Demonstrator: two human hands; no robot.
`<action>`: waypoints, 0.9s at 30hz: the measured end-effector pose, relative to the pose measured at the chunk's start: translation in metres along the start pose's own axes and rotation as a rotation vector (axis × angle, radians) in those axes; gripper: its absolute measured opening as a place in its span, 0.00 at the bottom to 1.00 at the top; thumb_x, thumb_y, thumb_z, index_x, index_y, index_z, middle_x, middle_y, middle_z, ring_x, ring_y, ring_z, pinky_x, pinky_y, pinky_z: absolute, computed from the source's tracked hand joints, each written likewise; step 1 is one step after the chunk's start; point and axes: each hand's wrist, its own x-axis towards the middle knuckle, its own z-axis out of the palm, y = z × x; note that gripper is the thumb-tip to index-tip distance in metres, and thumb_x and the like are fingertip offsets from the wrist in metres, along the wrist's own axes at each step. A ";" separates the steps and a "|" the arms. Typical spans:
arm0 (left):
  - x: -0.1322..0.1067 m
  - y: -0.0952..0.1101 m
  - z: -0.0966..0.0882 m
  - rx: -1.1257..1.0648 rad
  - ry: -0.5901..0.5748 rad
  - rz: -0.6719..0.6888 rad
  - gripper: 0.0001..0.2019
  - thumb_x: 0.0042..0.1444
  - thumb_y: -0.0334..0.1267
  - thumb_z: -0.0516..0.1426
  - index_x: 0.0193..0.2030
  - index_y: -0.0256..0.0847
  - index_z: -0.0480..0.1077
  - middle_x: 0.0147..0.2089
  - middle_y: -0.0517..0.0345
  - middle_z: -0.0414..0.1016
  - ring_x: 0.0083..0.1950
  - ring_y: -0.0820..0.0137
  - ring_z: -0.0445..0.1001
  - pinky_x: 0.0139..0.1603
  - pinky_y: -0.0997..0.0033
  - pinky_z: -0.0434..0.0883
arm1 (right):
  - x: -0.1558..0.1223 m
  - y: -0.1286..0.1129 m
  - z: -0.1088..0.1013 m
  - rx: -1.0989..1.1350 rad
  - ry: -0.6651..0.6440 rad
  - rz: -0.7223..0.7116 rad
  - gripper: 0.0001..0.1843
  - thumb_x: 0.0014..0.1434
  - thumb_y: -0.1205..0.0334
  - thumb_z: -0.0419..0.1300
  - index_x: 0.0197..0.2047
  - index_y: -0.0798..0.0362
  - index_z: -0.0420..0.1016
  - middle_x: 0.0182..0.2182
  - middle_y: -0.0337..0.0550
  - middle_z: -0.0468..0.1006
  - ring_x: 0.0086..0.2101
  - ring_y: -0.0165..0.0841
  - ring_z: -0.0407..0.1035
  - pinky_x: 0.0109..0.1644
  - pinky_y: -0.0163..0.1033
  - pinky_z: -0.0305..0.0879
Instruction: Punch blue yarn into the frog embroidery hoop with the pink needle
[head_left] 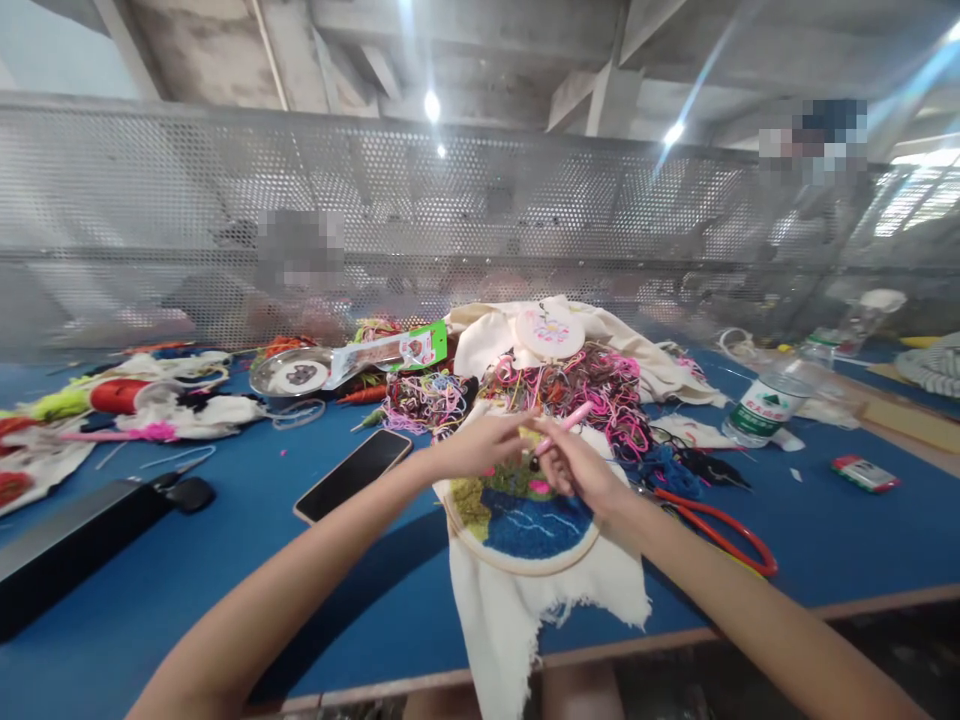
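A round embroidery hoop with cream cloth stretched in it lies on the blue table in front of me; its stitched picture is blue, green and pink. My right hand is closed around a pink punch-needle pen, held over the hoop's upper part. My left hand is at the hoop's top edge, its fingers pinched together near the pen's tip, on thread or cloth I cannot make out. Loose cream cloth hangs from the hoop over the table's front edge.
A tangle of pink and mixed threads lies behind the hoop, with a second hoop on cream cloth. A black phone, red-handled scissors, a water bottle, a metal dish and a black box lie around. People sit behind a perforated screen.
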 end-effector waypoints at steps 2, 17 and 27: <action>0.002 -0.006 -0.024 0.088 0.128 -0.058 0.23 0.55 0.31 0.49 0.60 0.38 0.62 0.29 0.59 0.76 0.28 0.71 0.71 0.32 0.73 0.65 | 0.002 -0.020 -0.020 0.039 0.044 -0.056 0.25 0.58 0.42 0.51 0.42 0.56 0.71 0.12 0.32 0.65 0.11 0.21 0.52 0.13 0.27 0.45; -0.028 -0.070 -0.094 -0.131 0.034 -0.609 0.11 0.37 0.40 0.63 0.27 0.36 0.71 0.21 0.53 0.75 0.22 0.65 0.73 0.22 0.71 0.67 | 0.027 -0.032 -0.071 0.059 0.324 -0.277 0.22 0.44 0.42 0.64 0.26 0.54 0.66 0.14 0.29 0.59 0.15 0.21 0.53 0.17 0.30 0.48; -0.017 -0.075 -0.061 -0.251 -0.027 -0.666 0.20 0.34 0.43 0.68 0.28 0.40 0.62 0.18 0.58 0.74 0.17 0.69 0.71 0.17 0.76 0.64 | 0.032 -0.009 -0.059 0.031 0.227 -0.116 0.19 0.47 0.45 0.62 0.25 0.54 0.67 0.15 0.32 0.64 0.18 0.24 0.60 0.25 0.33 0.60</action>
